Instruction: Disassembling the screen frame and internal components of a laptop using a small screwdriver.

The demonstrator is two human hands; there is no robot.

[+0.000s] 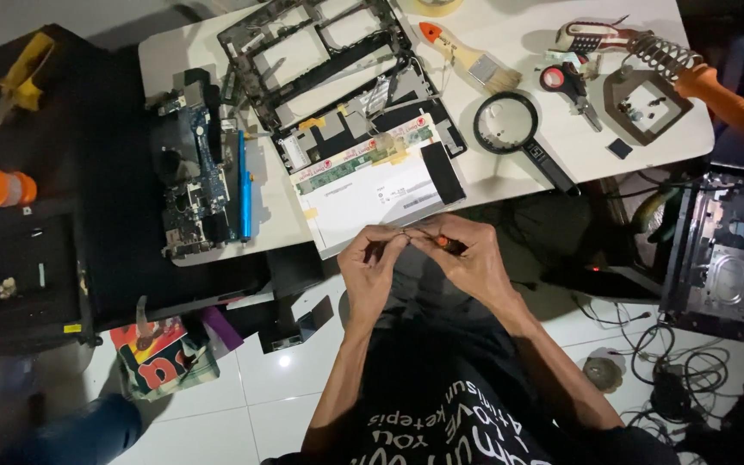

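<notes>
Both hands were close together just below the bench (510, 172) edge. Left hand (370, 267) fingers pinched a thin wire (406, 232); right hand (467, 263) fingers closed around a small orange-tipped tool (446, 244). Just beyond lay the laptop screen panel (372, 185), then the magnifier (510, 125), brush (471, 58), and soldering iron (716, 95).

Both hands (424, 258) at a small screwdriver (448, 244)

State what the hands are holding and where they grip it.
The right hand pinches a small orange-handled tool by its handle. The left hand meets its thin tip with fingertips; whether it holds some tiny part cannot be told.
</notes>
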